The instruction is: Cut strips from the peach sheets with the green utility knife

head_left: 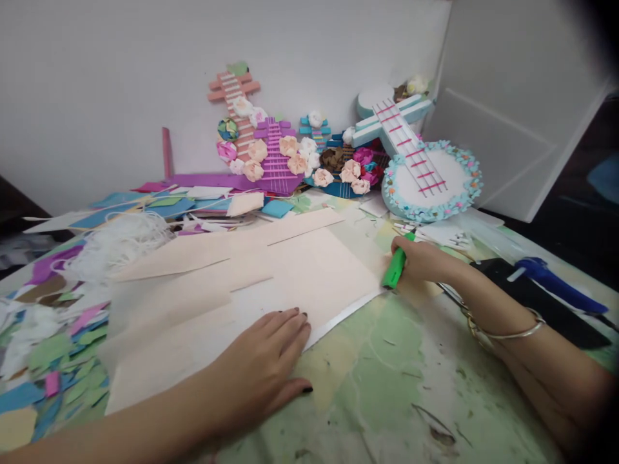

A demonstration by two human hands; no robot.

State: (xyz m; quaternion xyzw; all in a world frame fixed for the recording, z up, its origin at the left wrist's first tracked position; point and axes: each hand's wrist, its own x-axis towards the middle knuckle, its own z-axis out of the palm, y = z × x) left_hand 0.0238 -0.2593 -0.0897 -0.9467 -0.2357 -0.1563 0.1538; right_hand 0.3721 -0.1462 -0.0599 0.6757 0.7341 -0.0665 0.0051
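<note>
My left hand (pixel 264 364) lies flat, fingers stretched out, on the near edge of a large cream foam sheet (pixel 290 277) that rests on the green-stained table (pixel 401 380). My right hand (pixel 423 258) is closed round a green cutter or marker (pixel 395 267), whose tip touches the sheet's right corner. Thin bangles sit on my right wrist.
Foam craft guitars with paper flowers (pixel 271 151) and a round white and blue guitar (pixel 425 174) lean on the back wall. Coloured foam scraps (pixel 53 361) and white string (pixel 120 238) cover the left. A blue-handled tool (pixel 556 283) and black mat lie at right.
</note>
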